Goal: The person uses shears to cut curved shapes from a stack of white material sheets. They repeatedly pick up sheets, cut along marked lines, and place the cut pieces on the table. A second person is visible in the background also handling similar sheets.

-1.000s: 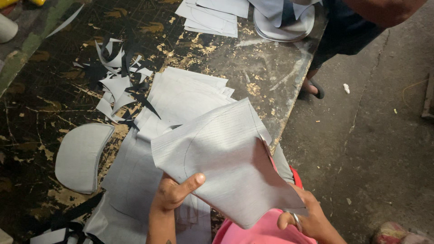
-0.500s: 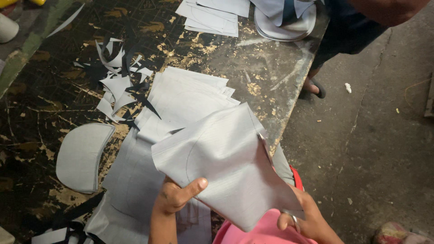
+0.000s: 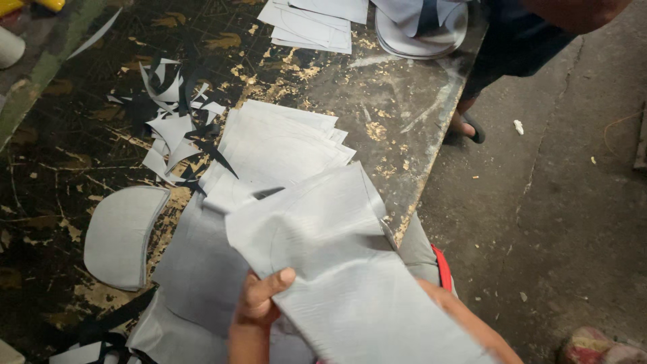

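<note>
Scraps (image 3: 176, 128) litter table (image 3: 411, 101) — stacked sheets (image 3: 280, 145) beside curved piece (image 3: 121, 236).

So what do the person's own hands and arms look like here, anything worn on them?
Two bare forearms, with no sleeves, gloves or watch in view. The left hand shows its thumb and part of its back, with no ring visible. The right hand is hidden behind the grey fabric sheet; only its bare forearm shows.

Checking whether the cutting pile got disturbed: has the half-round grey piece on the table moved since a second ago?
No. The half-round grey piece lies where it did, left of the grey sheet stack.
</note>
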